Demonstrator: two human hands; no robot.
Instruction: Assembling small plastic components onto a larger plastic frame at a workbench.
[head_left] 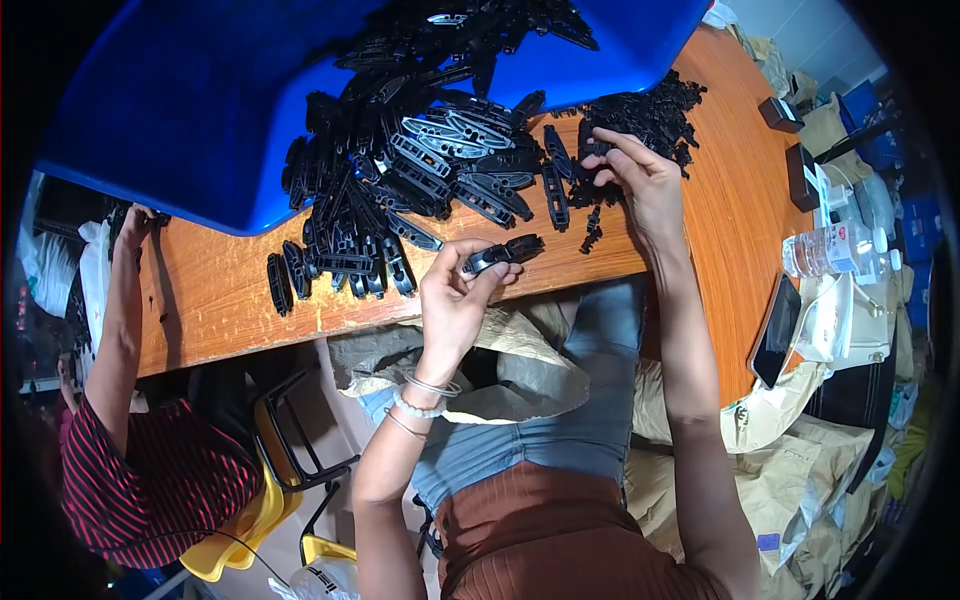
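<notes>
My left hand [458, 295] is closed around a long black plastic part [503, 254], held just above the table's front edge. That part resembles the slim, slotted black pieces heaped in a pile [420, 170] beyond it. My right hand [645, 180] reaches over the table to the right, fingers apart and bent at the edge of a heap of small black parts [655, 115]. Its fingertips lie close to dark pieces; I see nothing clearly gripped there. Two long black parts [556, 195] stand out between my hands, with a small black linked piece [592, 230] beside them.
A large blue bin [200, 130] lies tipped at the back, pieces spilling from it onto the wooden table [720, 220]. At the right are a phone [776, 330] and a water bottle [825, 250]. An open paper sack [540, 385] covers my lap. Another person's hand [135, 225] is at left.
</notes>
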